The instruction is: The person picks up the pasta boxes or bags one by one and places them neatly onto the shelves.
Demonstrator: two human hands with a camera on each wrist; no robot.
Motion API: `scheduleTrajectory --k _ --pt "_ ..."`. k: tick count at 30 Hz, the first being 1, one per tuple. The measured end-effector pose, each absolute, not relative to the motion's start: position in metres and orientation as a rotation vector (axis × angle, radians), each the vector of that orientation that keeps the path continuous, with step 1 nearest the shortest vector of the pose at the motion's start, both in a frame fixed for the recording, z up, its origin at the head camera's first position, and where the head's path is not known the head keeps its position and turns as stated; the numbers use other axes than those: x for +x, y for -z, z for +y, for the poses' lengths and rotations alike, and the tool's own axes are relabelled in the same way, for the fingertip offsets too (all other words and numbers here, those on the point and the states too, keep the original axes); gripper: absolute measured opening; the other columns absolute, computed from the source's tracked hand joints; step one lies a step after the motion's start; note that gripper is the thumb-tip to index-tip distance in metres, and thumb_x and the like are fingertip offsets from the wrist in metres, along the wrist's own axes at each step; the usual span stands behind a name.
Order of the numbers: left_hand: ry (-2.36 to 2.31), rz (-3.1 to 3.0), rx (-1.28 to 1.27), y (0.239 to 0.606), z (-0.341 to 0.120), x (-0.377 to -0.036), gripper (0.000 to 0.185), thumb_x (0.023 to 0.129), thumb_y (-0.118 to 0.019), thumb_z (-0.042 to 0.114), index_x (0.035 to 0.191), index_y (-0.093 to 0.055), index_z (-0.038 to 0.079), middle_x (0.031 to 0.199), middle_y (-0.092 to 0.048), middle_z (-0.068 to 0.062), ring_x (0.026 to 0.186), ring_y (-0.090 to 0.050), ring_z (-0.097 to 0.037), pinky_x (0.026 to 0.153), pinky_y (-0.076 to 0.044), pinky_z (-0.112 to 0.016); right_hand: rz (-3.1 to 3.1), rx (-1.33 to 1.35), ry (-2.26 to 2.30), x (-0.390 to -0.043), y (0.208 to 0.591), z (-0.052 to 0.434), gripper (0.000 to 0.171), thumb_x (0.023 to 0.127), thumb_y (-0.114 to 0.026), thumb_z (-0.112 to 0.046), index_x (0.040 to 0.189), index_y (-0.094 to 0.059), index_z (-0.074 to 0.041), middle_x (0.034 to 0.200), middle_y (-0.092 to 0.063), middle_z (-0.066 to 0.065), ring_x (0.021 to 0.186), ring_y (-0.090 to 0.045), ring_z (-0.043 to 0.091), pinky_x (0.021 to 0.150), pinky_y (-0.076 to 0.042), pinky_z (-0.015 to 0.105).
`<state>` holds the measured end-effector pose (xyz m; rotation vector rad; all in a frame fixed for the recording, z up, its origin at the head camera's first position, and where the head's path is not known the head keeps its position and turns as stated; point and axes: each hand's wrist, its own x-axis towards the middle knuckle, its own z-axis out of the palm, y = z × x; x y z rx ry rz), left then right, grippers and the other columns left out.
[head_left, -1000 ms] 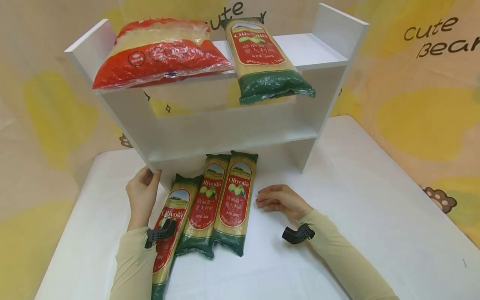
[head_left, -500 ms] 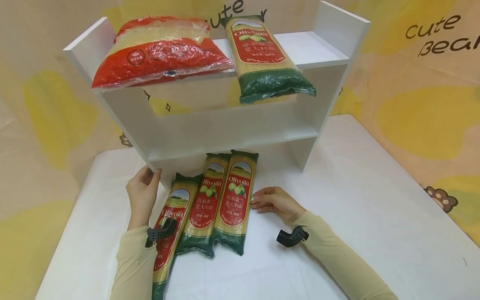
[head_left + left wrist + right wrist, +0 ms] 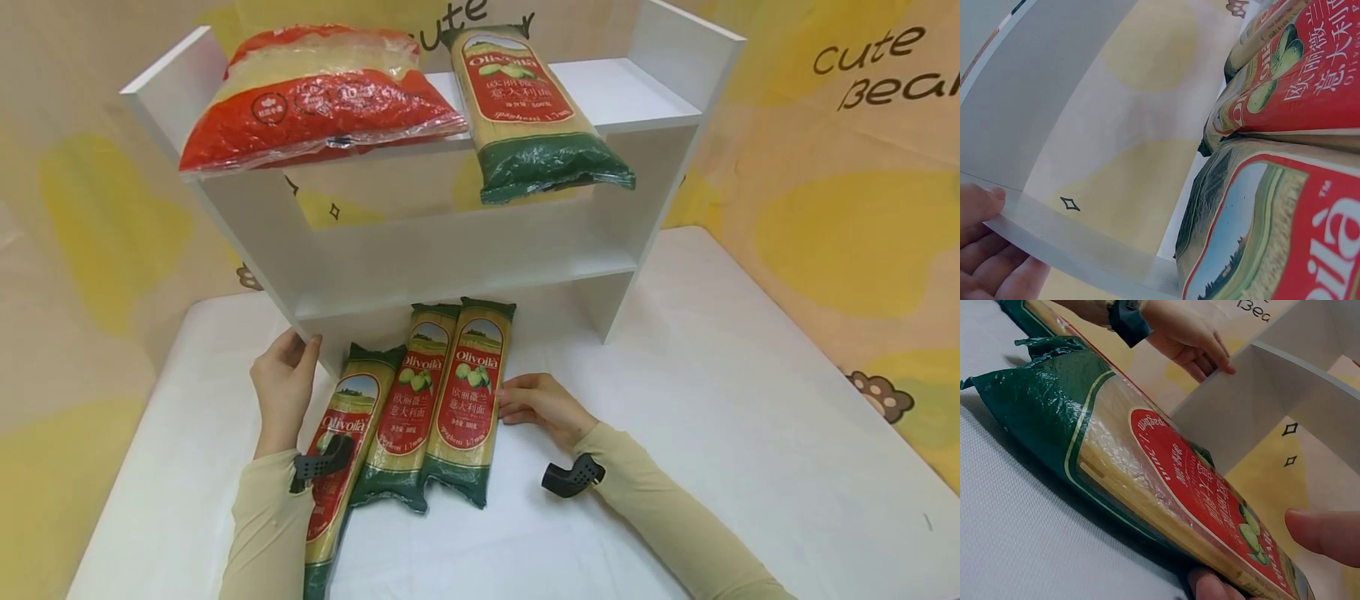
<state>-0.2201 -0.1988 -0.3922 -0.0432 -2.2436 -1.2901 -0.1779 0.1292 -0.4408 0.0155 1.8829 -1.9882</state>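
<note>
Right hand (image 3: 546, 406) at packet's (image 3: 469, 403) edge, wide tabletop (image 3: 720, 417) alongside

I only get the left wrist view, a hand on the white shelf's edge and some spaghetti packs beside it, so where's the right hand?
Observer: The right hand is at the right side of the rightmost spaghetti pack on the table.
Operator: Is its thumb on that pack?
Observer: No, the right wrist view shows the thumb apart from the pack.
Operator: And what lies on the top board of the white shelf?
Observer: On the white shelf, up top, a red bag lies beside another spaghetti pack.
</note>
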Motion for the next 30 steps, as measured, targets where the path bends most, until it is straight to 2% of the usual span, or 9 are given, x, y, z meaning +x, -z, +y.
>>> scheduleTrajectory --k 5,12,16,21,25,30 --pt "1.294 -2.253 -0.028 0.390 -0.198 -0.219 0.032 0.093 -0.059 0.012 0.120 -0.062 -0.005 0.115 -0.063 -0.021 0.103 -0.063 -0.032 0.086 -0.050 -0.027 1.870 0.027 1.992 -0.178 0.439 0.125 0.043 0.089 -0.063 -0.015 0.117 -0.047 0.014 0.092 -0.065 0.013 0.077 -0.064 0.016 0.077 -0.055 0.031" --pt "1.333 -2.197 -0.008 0.392 -0.196 -0.221 0.030 0.092 -0.060 0.011 0.118 -0.064 -0.004 0.113 -0.065 -0.018 0.101 -0.063 -0.032 0.081 -0.049 -0.014 1.830 0.007 2.032 -0.177 0.438 0.119 0.043 0.088 -0.064 -0.017 0.115 -0.042 0.008 0.090 -0.062 0.013 0.077 -0.063 0.018 0.077 -0.055 0.033" --pt "1.402 -2.171 0.021 0.392 -0.193 -0.223 0.030 0.091 -0.060 0.008 0.118 -0.062 -0.004 0.115 -0.065 -0.015 0.105 -0.062 -0.026 0.086 -0.050 -0.021 1.804 0.027 2.053 -0.176 0.438 0.117 0.042 0.087 -0.064 -0.017 0.114 -0.040 0.004 0.090 -0.060 0.012 0.078 -0.062 0.018 0.077 -0.055 0.034" --pt "1.580 -2.133 0.056 0.389 -0.191 -0.223 0.030 0.093 -0.055 0.005 0.121 -0.056 -0.006 0.115 -0.060 -0.007 0.113 -0.054 -0.019 0.094 -0.047 -0.030 1.772 0.081 2.077 -0.177 0.439 0.115 0.043 0.088 -0.063 -0.018 0.116 -0.039 0.004 0.090 -0.060 0.010 0.075 -0.061 0.017 0.074 -0.055 0.031" --pt "1.619 -2.139 0.083 0.388 -0.190 -0.222 0.032 0.094 -0.054 0.007 0.123 -0.053 -0.006 0.113 -0.055 0.000 0.117 -0.052 -0.019 0.096 -0.046 -0.033 1.747 0.148 2.094 -0.179 0.439 0.112 0.040 0.088 -0.064 -0.019 0.114 -0.045 0.006 0.086 -0.062 0.008 0.068 -0.061 0.014 0.068 -0.055 0.028" --pt "1.627 -2.156 0.086 0.388 -0.191 -0.222 0.033 0.094 -0.053 0.008 0.125 -0.052 -0.005 0.118 -0.055 -0.005 0.119 -0.050 -0.020 0.098 -0.045 -0.034 1.738 0.185 2.103 -0.182 0.439 0.107 0.033 0.088 -0.064 -0.017 0.110 -0.055 0.007 0.080 -0.066 0.005 0.067 -0.062 0.012 0.065 -0.054 0.024"
